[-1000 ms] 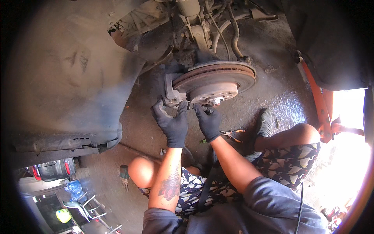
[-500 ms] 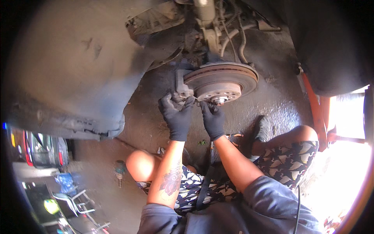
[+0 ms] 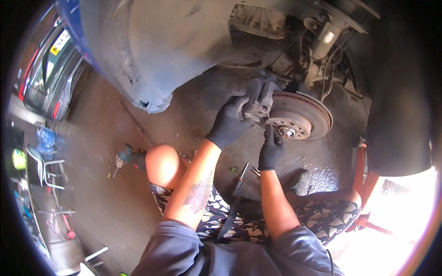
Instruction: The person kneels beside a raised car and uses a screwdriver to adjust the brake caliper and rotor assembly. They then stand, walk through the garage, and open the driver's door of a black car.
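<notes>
Gloved in black, my left hand (image 3: 230, 120) is closed around the near left side of the grey brake caliper (image 3: 261, 92). The caliper sits at the left edge of the rusty brake disc (image 3: 318, 113). My right hand (image 3: 272, 151), also gloved, pinches the lower end of a thin bent metal wire clip (image 3: 268, 117). The clip's upper end reaches the caliper's face. Just right of my right fingertips is the wheel hub (image 3: 287, 132) with its bolt holes. My left fingertips are partly hidden by the caliper.
A suspension strut (image 3: 326, 41) rises behind the disc. The wheel-arch liner (image 3: 184, 41) hangs at upper left. On the floor lie a cordless power tool (image 3: 123, 157) and a slim long-handled tool (image 3: 241, 177). An orange-red metal stand (image 3: 368, 186) is at right.
The view has swung, so the disc appears farther right. My left hand has gone from pinching near the clip to gripping the caliper's side. My right hand still pinches the clip.
</notes>
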